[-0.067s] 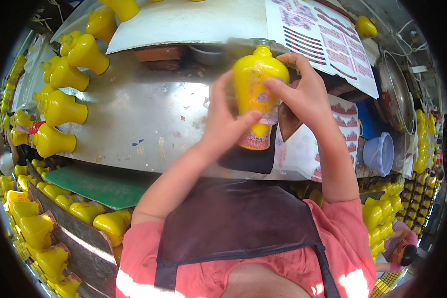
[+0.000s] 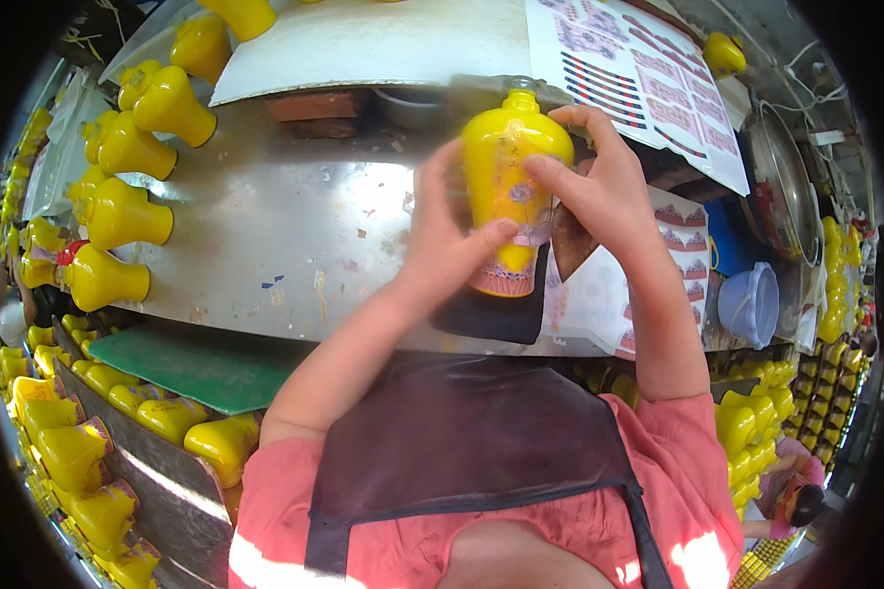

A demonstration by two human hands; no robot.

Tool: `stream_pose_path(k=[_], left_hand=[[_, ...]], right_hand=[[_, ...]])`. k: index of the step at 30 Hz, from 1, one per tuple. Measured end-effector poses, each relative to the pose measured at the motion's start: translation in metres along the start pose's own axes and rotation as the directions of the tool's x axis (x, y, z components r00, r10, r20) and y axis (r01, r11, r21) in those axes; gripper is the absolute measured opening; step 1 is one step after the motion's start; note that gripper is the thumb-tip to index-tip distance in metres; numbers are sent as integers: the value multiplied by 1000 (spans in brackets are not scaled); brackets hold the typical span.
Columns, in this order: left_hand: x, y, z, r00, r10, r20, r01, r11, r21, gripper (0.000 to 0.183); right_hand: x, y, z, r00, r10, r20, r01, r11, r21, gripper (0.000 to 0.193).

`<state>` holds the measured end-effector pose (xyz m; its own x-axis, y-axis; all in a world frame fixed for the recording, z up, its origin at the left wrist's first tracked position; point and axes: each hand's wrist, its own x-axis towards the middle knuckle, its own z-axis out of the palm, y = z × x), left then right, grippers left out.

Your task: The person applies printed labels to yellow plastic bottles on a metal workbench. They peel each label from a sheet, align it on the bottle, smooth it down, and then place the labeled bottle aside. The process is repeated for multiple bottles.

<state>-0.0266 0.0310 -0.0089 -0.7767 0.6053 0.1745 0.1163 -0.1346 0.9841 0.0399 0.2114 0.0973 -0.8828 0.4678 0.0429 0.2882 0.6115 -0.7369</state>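
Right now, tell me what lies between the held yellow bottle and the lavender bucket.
In the head view, from the yellow bottle to the lavender bucket: a brown triangular piece, then a printed decal sheet with the right forearm over it.

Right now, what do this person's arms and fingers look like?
The sleeves are short and coral pink. Below them the forearms are bare, with no watch or bracelet showing. The fingers wear no gloves, and I see no rings on the ones that show.

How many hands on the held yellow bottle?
2 on the yellow bottle: left hand, thumb low on its front; right hand, thumb higher, right side. Some fingers may be hidden.
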Motion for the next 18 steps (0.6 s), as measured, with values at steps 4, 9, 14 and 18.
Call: stream_pose_path(k=[4, 9, 14, 18], left_hand=[[-1, 1, 0, 999, -32, 19, 34, 995, -96, 100], [-1, 0, 3, 1000, -15, 1, 15, 997, -73, 99], [0, 0, 2, 1000, -7, 6, 7, 998, -60, 100], [0, -3, 2, 1000, 12, -7, -12, 998, -62, 100]], right_hand=[[0, 3, -2, 1000, -15, 10, 15, 998, 58, 62], [-7, -7, -7, 803, -593, -56, 553, 777, -300, 38], [-3, -11, -10, 859, -500, 111, 492, 746, -449, 40], [1, -7, -11, 865, -490, 106, 492, 790, -366, 40]])
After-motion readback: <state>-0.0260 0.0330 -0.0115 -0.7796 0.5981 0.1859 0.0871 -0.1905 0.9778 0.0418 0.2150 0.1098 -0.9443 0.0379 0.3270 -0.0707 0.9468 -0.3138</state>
